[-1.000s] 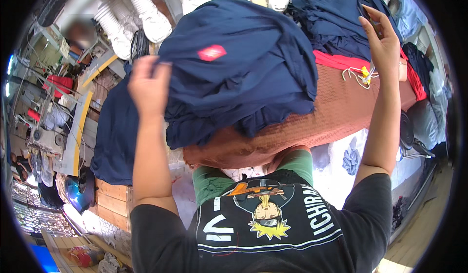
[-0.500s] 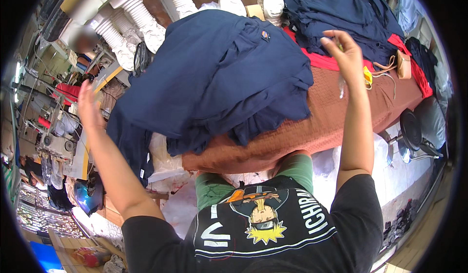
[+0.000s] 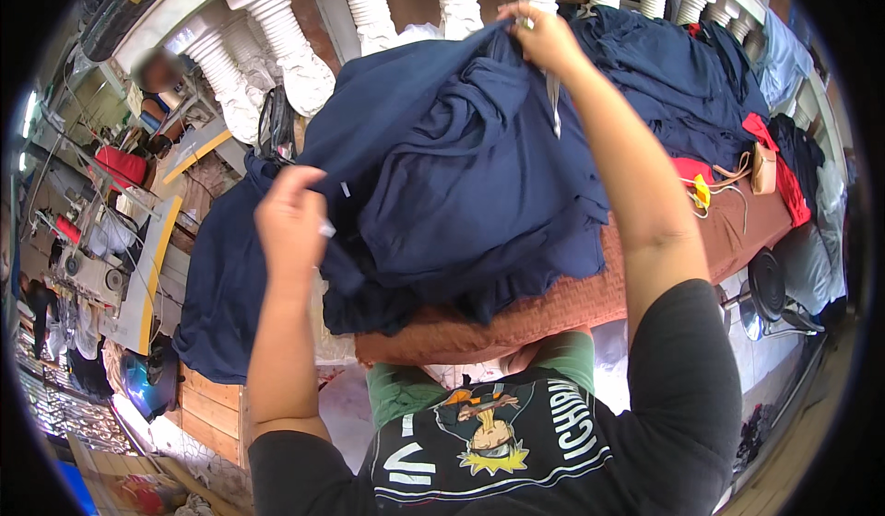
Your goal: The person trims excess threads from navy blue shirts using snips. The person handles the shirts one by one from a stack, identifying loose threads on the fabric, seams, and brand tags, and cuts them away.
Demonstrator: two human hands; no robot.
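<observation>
A navy garment (image 3: 479, 138) lies loosely bunched on top of a pile of navy cloth. At its far edge my right hand (image 3: 546, 41) is closed, pinching the raised fabric. A slim, silvery pointed tool (image 3: 554, 106) hangs down from the same hand; its exact kind is unclear. My left hand (image 3: 293, 216) is over the left part of the pile with its fingers curled closed. What is in those fingers, if anything, is hidden. A small white tag (image 3: 346, 188) shows on the dark cloth next to it, and another white bit touches the hand's side.
The pile rests on a brown cloth-covered bench (image 3: 516, 318). More navy garments (image 3: 673, 74) are stacked at the right, with red cloth, a tan pouch (image 3: 763, 168) and yellow item (image 3: 702, 189) beside them. White balusters (image 3: 456, 5) line the back. Sewing machines (image 3: 88, 281) stand at left.
My right hand has moved left onto the garment's far edge and closed on it. My left hand has moved right over the pile and curled. The top cloth has shifted and folded.
</observation>
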